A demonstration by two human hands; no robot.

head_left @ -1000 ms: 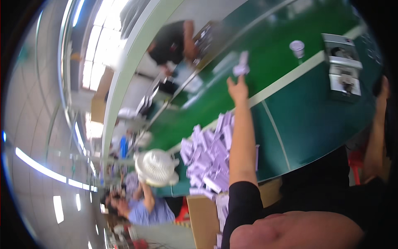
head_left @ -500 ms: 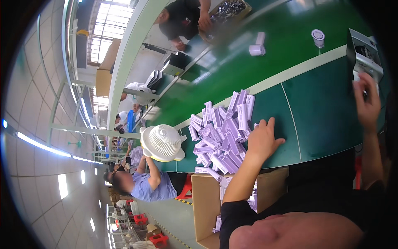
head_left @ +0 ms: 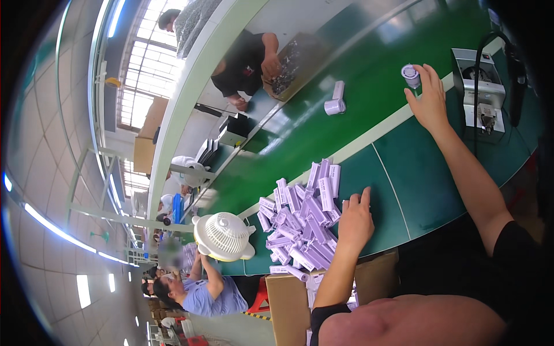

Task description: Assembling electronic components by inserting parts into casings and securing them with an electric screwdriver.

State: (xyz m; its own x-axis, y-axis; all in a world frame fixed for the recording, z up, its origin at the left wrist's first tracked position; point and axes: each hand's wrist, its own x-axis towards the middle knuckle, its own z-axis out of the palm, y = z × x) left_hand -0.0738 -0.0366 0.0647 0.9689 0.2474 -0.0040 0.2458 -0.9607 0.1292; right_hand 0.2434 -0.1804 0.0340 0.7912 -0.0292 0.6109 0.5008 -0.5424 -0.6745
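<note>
Over the green belt, my right hand (head_left: 430, 101) has its fingers and thumb apart beside a lilac cylinder-shaped part (head_left: 410, 76) with a round, patterned end; whether it touches the part I cannot tell. At the edge of a heap of lilac tube-shaped plastic pieces (head_left: 309, 219), my left hand (head_left: 355, 222) rests with fingers stretched toward the pile. Its fingertips are close against the nearest pieces, and nothing plainly shows in its grasp. Two more lilac parts (head_left: 334, 107) lie together on the belt farther away.
A grey metal bench device (head_left: 479, 95) with a black cable stands right of my right hand. Below the heap is a cardboard box (head_left: 288, 305) with more lilac pieces. A white fan-like housing (head_left: 225, 236) is held by a co-worker (head_left: 210, 294). Another person (head_left: 245, 66) reaches into a parts box (head_left: 294, 66).
My right hand has left the grey device and moved to the lilac cylinder on the belt. My left hand stays by the heap, fingers less spread. The whole view has shifted.
</note>
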